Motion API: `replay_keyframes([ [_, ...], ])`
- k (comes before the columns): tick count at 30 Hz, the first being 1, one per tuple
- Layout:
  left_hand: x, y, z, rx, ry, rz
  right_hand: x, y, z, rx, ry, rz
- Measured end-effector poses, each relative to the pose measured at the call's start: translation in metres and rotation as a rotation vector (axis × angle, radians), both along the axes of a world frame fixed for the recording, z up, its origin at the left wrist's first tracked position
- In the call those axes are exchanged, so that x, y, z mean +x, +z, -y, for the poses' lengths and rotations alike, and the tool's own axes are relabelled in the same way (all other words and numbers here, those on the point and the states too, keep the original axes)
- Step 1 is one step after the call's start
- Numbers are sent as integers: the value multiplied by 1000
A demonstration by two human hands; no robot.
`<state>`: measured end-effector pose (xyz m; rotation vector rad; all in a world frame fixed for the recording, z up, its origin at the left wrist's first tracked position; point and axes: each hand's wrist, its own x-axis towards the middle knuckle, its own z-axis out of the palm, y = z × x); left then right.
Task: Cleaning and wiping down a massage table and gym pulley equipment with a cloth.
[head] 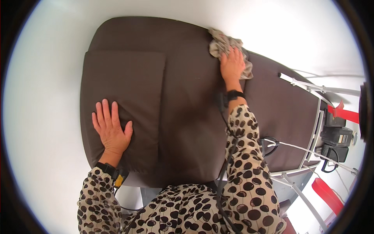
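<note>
Before me lies a brown padded couch [190, 117], its cover smooth like leatherette. My left hand [114, 130] rests flat on a square brown pad [137, 76] at the couch's left end, fingers spread, holding nothing. Reaching to the far edge, my right hand [233, 64] presses down on a crumpled beige cloth [222, 44]. Part of the cloth spills over that edge, near the seam between two couch sections. The palm hides how firmly the fingers grip the cloth.
A white metal frame [309, 86] rises at the right end. Beyond it are several black boxes [336, 137] and red straps [327, 194]. A white rod [304, 149] with a black loop [270, 146] crosses the right section. A black cable [225, 175] runs along my right arm.
</note>
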<state>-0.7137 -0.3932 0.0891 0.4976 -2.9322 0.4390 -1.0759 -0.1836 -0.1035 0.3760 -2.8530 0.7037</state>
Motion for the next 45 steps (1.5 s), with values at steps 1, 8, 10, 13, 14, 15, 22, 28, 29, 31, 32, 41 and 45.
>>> replay_keyframes([
  [1,-1,0,0,-2,10,-2,2,-3,-12,30,-11,16],
  [8,-2,0,-2,54,-7,-40,5,-2,-29,103,2,58],
  [10,0,3,-1,50,7,-33,7,1,-27,91,7,54],
  [13,-2,1,-1,39,1,-35,6,1,-28,90,-11,38],
  [14,-2,0,-2,43,2,-27,5,0,-30,87,-15,38],
  [15,-2,0,-3,48,-14,-28,4,-1,-30,82,-19,37],
  [22,0,-1,-5,-40,-4,-17,5,-1,-22,21,-10,84],
  [28,-7,-2,-9,-39,-15,-19,29,8,-38,-20,23,39],
  [29,-4,-2,-8,-44,-11,-18,50,7,-40,-4,63,-1],
  [31,2,0,-3,-71,0,-6,128,9,-55,-52,213,-82],
  [32,2,-1,-1,-75,5,-16,170,12,-69,-65,267,-2],
  [41,-4,-5,-7,-4,-31,-34,122,3,-113,-19,245,-42],
  [45,3,-2,-2,-24,-13,-10,40,26,-3,74,-254,211],
])
